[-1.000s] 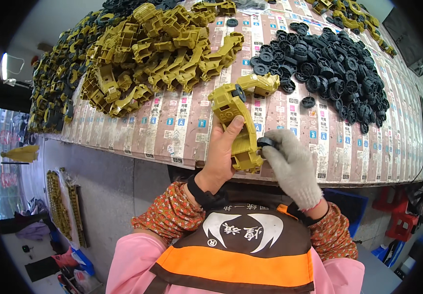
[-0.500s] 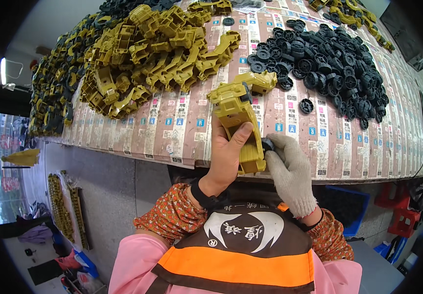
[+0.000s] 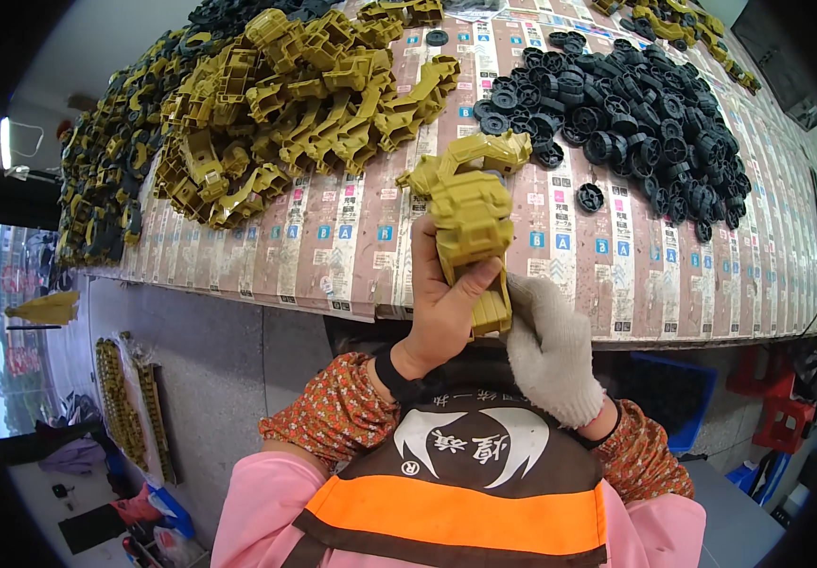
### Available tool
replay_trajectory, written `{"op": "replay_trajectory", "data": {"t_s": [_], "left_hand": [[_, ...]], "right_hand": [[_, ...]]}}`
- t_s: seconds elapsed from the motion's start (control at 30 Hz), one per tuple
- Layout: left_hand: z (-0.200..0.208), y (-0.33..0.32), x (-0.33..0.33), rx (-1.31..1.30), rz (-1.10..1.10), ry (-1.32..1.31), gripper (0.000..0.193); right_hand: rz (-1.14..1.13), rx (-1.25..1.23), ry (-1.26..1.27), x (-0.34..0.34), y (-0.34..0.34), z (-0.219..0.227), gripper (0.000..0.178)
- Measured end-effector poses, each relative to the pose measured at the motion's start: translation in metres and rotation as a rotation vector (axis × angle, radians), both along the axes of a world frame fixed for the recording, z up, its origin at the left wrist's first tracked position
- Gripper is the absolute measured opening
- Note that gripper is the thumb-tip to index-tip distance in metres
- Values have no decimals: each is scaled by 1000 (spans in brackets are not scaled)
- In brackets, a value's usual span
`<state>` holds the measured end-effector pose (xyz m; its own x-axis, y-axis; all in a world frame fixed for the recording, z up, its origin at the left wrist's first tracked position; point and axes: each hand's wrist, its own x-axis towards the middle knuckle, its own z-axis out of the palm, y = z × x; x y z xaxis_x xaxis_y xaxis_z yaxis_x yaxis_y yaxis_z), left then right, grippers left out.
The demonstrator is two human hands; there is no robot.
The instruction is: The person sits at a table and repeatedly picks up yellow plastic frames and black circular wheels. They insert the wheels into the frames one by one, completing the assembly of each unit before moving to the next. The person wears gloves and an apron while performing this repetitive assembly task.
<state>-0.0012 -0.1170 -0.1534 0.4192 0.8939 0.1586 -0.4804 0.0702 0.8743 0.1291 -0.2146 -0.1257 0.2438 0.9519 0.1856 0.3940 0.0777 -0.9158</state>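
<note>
Left hand (image 3: 441, 303), bare, is closed round a mustard-yellow moulded plastic toy body (image 3: 473, 237), thumb across its front, fingers wrapped behind. The part is blocky, w/ ribbed panels and stepped edges, matte hard plastic; held upright just above the near edge of the table (image 3: 351, 256), in front of the chest.

Right hand (image 3: 548, 346) wears a white knitted cotton glove, coarse weave, curled fingers pressed vs. the lower right side of the toy body, touching it. Can't tell whether it pinches anything small; the fingertips are hidden behind the part.

Table top is covered w/ flat printed paper sheets in rows, pinkish-beige w/ small blue squares, slightly worn. One more yellow piece (image 3: 484, 151) lies on the table just beyond the held one, angular w/ a jagged profile.

Far left: big heap of yellow plastic parts (image 3: 304, 104), same matte mustard colour, tangled, arm-like and boxy shapes. Beside it at the left edge, a heap of darker olive-black parts (image 3: 105, 180). Far right: pile of black wheels (image 3: 635, 114), round, ribbed treads, hollow hubs; a few single ones lie loose near the pile, e.g. one black wheel (image 3: 590, 197) apart from the rest.

Person wears pink sleeves, orange floral cuffs, an orange-and-brown apron. Blue crate (image 3: 673, 388) under the table, right.
</note>
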Motion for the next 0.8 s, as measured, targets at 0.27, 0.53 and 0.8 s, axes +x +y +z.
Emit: {"op": "replay_trajectory", "data": {"t_s": [0.27, 0.53, 0.8], "left_hand": [[-7, 0, 3, 72, -160, 53, 56], [18, 41, -11, 262, -525, 706, 65], [33, 58, -43, -580, -749, 173, 80]], "right_hand": [[41, -213, -81, 18, 1, 5, 27], [-20, -17, 113, 59, 14, 42, 47], [-97, -375, 627, 81, -11, 13, 33]]}}
